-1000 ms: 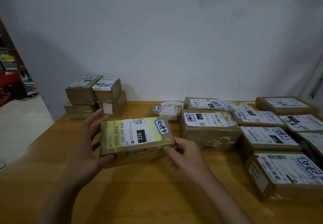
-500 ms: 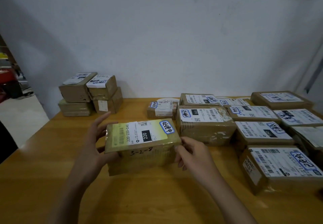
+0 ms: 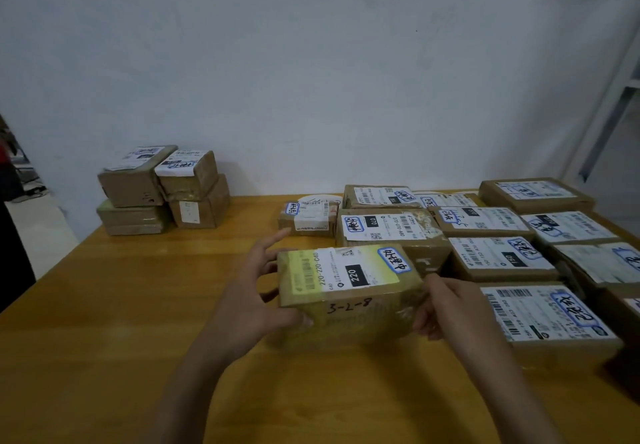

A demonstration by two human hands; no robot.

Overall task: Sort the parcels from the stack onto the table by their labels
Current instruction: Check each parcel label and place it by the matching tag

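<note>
I hold a brown parcel (image 3: 349,291) with a white and yellow label reading 220 and "3-2-8" written on its front side. My left hand (image 3: 256,301) grips its left end, with the fingers spread behind it. My right hand (image 3: 450,308) grips its right end. The parcel is low over the wooden table (image 3: 138,322), just in front of a labelled parcel (image 3: 391,232) marked 070. Whether it touches the table I cannot tell. A stack of several brown parcels (image 3: 162,190) stands at the back left by the wall.
Several labelled parcels lie in rows on the right half of the table, among them one marked 150 (image 3: 498,258) and a large one (image 3: 550,322) at the front right. A small parcel (image 3: 308,216) sits behind my left hand. The table's left edge drops to the floor.
The parcel has moved to the right and down, closer to the rows of sorted parcels. Its front side with the handwriting has come into view. Both hands stayed on its ends.
</note>
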